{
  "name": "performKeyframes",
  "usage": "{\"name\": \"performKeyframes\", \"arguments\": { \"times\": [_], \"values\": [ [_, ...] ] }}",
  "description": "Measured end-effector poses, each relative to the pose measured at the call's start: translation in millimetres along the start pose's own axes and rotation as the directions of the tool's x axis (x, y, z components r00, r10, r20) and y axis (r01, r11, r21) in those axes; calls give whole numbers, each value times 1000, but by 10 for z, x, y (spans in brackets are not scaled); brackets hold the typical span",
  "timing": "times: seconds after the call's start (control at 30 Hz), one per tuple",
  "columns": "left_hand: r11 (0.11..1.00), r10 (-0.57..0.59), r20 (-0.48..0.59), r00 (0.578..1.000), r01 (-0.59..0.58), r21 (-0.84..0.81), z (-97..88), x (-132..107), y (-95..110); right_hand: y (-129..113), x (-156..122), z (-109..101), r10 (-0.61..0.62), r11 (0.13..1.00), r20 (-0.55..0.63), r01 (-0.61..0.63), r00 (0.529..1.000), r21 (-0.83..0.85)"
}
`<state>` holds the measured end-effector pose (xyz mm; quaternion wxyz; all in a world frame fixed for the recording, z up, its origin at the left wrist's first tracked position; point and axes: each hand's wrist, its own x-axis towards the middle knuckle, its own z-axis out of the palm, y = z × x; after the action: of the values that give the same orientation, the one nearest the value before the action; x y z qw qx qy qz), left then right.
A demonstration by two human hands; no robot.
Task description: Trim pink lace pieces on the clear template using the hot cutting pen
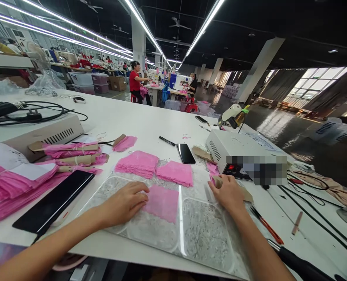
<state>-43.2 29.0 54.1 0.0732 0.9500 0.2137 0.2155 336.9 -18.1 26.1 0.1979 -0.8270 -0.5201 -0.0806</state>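
A thin pink fabric piece (163, 203) lies flat on a grey marbled mat (205, 222) in front of me. My left hand (128, 201) rests over its left edge, fingers extended and slightly bent. Behind it sit a taller stack of pink fabric pieces (136, 163) and a second pink stack (175, 173), side by side at the mat's far edge. To the right, my right hand (227, 191) is closed around a curled piece of brown paper (217, 180) with some pink beside it. More brown paper (247, 195) shows beyond that hand; my palm hides part of what it holds.
A white box device (234, 144) with a red display stands at the right, with cables and an orange cutter (267, 225) nearby. Tied pink bundles (18, 175) and a long black screen (56, 199) lie left. A phone (185, 153) and a black pen (166, 141) lie behind the stacks.
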Motion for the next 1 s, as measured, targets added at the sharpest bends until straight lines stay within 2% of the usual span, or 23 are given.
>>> {"name": "performKeyframes", "arguments": {
  "times": [0.17, 0.4, 0.53, 0.67, 0.77, 0.9, 1.0],
  "values": [
    [995, 52, -54, 997, -56, -83, 135, 272, 137, 31, 84, 72, 24, 999, 0, -24, 1000, -46],
    [987, 47, -46, 998, -53, -151, 264, 590, 177, 89, 92, 20, 31, 998, -57, -34, 998, -46],
    [984, 56, -44, 997, -63, -165, 392, 760, 228, 95, 80, 48, 86, 996, -52, -88, 995, -30],
    [978, 91, -27, 995, -94, -184, 471, 869, 322, 136, 63, 96, 116, 993, -4, -115, 993, 15],
    [975, 97, 0, 995, -95, -203, 489, 875, 368, 184, 73, 98, 119, 992, -10, -119, 993, 52],
    [973, 68, 8, 998, -65, -220, 455, 795, 437, 256, 114, -63, 187, 980, -109, -177, 976, 91],
    [963, 26, -30, 999, -33, -267, 389, 681, 573, 257, 89, -373, 231, 969, -243, -201, 942, 144]
  ]
}}
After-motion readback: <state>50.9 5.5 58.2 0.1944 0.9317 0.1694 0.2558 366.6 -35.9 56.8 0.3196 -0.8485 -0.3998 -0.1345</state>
